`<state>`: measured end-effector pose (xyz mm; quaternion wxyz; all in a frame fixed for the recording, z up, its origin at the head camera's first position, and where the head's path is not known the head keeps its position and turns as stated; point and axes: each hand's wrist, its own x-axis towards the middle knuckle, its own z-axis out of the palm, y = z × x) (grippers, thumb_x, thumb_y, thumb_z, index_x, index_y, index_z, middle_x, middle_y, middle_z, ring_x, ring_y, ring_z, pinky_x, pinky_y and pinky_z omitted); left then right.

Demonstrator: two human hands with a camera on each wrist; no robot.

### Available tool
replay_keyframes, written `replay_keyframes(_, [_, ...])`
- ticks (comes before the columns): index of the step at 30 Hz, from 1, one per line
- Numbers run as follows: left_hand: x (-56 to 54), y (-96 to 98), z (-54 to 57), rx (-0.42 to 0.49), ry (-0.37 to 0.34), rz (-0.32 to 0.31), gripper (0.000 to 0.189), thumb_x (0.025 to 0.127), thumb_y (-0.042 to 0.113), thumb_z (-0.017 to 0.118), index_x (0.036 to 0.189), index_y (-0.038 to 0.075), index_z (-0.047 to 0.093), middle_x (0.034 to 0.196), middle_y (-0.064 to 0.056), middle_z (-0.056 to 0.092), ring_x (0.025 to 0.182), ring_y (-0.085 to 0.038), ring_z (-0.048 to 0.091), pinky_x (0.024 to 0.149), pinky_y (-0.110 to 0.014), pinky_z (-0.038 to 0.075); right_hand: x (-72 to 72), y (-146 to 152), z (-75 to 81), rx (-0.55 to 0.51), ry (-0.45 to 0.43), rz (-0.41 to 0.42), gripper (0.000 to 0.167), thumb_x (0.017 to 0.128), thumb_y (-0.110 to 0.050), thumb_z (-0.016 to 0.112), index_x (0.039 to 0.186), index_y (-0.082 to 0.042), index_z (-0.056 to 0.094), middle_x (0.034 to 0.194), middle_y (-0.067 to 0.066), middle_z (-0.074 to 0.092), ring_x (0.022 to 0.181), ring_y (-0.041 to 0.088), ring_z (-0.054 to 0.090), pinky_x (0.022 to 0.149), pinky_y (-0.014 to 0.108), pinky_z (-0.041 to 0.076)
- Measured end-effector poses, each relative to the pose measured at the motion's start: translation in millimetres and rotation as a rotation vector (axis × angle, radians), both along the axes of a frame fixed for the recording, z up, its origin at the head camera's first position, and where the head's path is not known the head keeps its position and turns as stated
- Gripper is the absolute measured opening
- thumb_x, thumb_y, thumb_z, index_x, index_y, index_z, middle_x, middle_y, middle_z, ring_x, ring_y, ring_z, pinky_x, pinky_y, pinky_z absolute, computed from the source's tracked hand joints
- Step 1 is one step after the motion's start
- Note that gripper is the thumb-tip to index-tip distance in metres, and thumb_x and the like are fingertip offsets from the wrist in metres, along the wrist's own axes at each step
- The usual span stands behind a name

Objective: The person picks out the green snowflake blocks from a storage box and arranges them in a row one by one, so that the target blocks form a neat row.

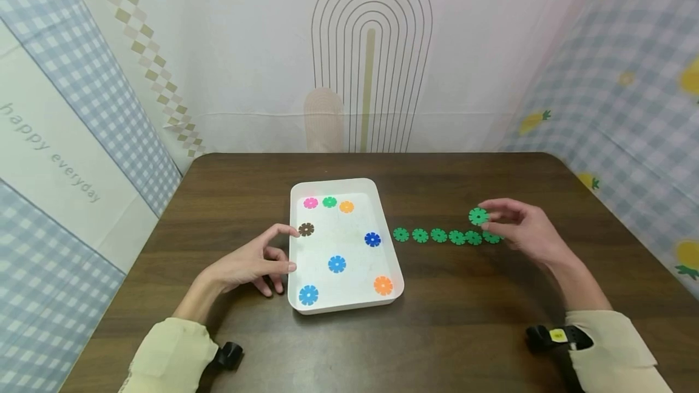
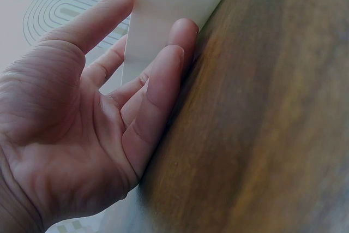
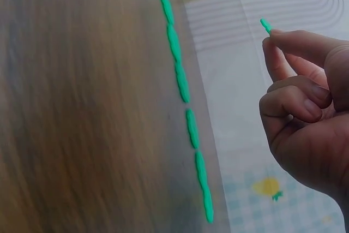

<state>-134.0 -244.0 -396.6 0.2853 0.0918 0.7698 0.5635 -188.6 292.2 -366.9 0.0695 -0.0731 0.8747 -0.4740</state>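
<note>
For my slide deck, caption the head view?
Right hand holds a green disc above a green row.

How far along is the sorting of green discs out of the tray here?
Done: six green discs lie in a row on the table. In hand: the right hand pinches a seventh green disc above the row's right end; the left hand steadies the tray. Left: one green disc in the tray.

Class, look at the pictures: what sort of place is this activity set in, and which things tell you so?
Probably a small staged tabletop booth, not a lived-in room: a dark wooden table is closed in by printed fabric backdrops. On it sit a white tray of coloured discs and a row of green discs.
</note>
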Motion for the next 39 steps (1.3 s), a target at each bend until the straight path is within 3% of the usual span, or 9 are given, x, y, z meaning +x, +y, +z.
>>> replay_keyframes(15, [0.3,1.1,0.5,-0.002,-0.008,0.008,0.072,0.099,0.024,0.076,0.155,0.02,0.032,0.09,-0.009,0.067,0.071,-0.024,0.073,0.057,-0.034,0.061,-5.1,57,-6.0,0.037,-0.008,-0.171,0.035,0.101,-0.031,0.075,0.133,-0.022,0.064,0.094,-0.027,0.069,0.068,0.012,0.054,0.056,0.032,0.049])
replay_keyframes(22, [0.5,0.9,0.7,0.0,-0.009,0.012,0.069,0.101,0.022,0.074,0.155,0.02,0.031,0.089,-0.008,0.067,0.07,-0.024,0.072,0.056,-0.034,0.06,-5.3,80,-14.6,0.114,-0.007,-0.235,0.036,0.099,-0.038,0.076,0.129,-0.022,0.066,0.092,-0.026,0.071,0.077,0.007,0.058,0.061,0.031,0.052])
replay_keyframes(26, [0.2,0.6,0.9,-0.001,-0.008,0.011,0.07,0.101,0.023,0.075,0.155,0.02,0.031,0.09,-0.008,0.067,0.07,-0.024,0.072,0.056,-0.034,0.06,-4.1,90,-21.8,0.153,-0.014,-0.272,0.035,0.101,-0.034,0.073,0.129,-0.014,0.064,0.085,-0.029,0.066,0.069,0.008,0.054,0.058,0.031,0.048])
replay_keyframes(30, [-0.1,0.1,1.0,0.0,-0.008,0.007,0.072,0.1,0.026,0.076,0.155,0.019,0.031,0.09,-0.008,0.067,0.071,-0.024,0.072,0.057,-0.034,0.06,-2.8,98,-28.5,0.171,-0.022,-0.303,0.037,0.102,-0.03,0.07,0.13,-0.007,0.062,0.081,-0.021,0.061,0.061,0.009,0.049,0.054,0.033,0.045])
replay_keyframes(39, [-0.8,-0.3,-0.4,0.004,-0.012,0.011,0.071,0.1,0.025,0.076,0.155,0.02,0.031,0.09,-0.009,0.067,0.07,-0.024,0.072,0.056,-0.034,0.06,-1.9,107,-35.3,0.16,-0.045,-0.317,0.035,0.103,-0.029,0.069,0.13,-0.008,0.063,0.081,-0.02,0.061,0.057,0.01,0.049,0.053,0.033,0.046])
